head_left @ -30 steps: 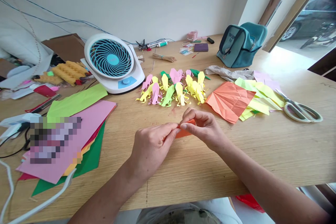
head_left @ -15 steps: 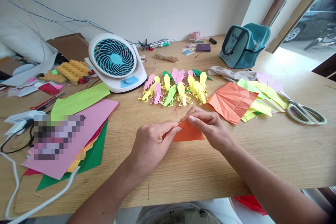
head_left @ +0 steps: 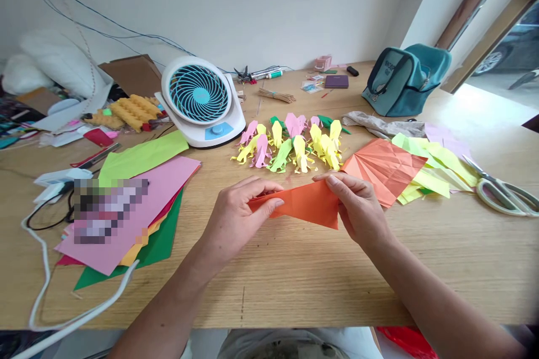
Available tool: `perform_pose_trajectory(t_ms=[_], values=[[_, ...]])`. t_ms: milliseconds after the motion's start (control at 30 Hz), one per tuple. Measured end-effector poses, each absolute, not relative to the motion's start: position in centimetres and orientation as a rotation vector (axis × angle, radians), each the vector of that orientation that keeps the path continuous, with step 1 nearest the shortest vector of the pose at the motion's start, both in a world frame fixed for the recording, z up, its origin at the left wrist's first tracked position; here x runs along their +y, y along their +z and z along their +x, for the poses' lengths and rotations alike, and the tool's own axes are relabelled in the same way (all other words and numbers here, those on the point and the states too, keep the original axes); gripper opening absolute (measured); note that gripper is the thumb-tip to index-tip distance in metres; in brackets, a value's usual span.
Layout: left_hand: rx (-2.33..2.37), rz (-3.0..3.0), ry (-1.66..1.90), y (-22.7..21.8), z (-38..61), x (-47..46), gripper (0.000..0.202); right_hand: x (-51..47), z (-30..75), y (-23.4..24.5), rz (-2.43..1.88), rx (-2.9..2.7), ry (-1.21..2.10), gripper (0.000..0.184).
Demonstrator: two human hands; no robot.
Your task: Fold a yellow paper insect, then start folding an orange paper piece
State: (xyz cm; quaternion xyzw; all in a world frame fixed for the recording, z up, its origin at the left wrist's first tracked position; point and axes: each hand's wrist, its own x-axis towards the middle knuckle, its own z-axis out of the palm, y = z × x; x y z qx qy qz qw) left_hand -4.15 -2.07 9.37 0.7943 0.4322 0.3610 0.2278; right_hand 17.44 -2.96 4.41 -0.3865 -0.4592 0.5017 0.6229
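Observation:
A folded piece of orange paper (head_left: 309,203) is stretched between my two hands above the table. My left hand (head_left: 242,210) pinches its narrow left end between thumb and fingers. At the wider right end, my right hand (head_left: 357,202) grips the upper corner, thumb in front. Behind them stand several cut and folded paper figures (head_left: 300,152) in yellow, pink and green. A creased orange sheet (head_left: 385,171) lies just beyond my right hand, partly over yellow and green paper pieces (head_left: 446,165).
Scissors (head_left: 503,193) lie at the right, near a teal bag (head_left: 406,81). A white fan (head_left: 202,98) stands at the back left. Coloured sheets (head_left: 168,185) with a blurred-out object on top lie at the left, beside a white cable (head_left: 96,311).
My hands have moved apart, and more of the orange paper shows between them, now turned and tilted down to the right. The whole view has shifted slightly.

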Motion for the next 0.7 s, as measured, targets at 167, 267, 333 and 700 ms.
perform_pose_trajectory(t_ms=[167, 267, 333, 700], values=[[1.196, 2.042, 1.016, 9.2, -4.3, -2.0, 0.008, -3.0, 17.3, 4.2, -0.895, -0.960, 1.212, 0.017], [1.229, 1.932, 1.026, 9.0, -4.5, -2.0, 0.009, -2.9, 17.3, 4.0, -0.915, -0.948, 1.202, 0.018], [1.238, 1.891, 1.028, 8.8, -4.6, -1.8, 0.010, -3.0, 17.2, 4.0, -0.913, -0.940, 1.202, 0.018], [1.086, 1.495, 1.202, 9.2, -6.1, 0.6, 0.026, -3.6, 17.0, 3.9, -0.995, -1.221, 1.048, 0.016]])
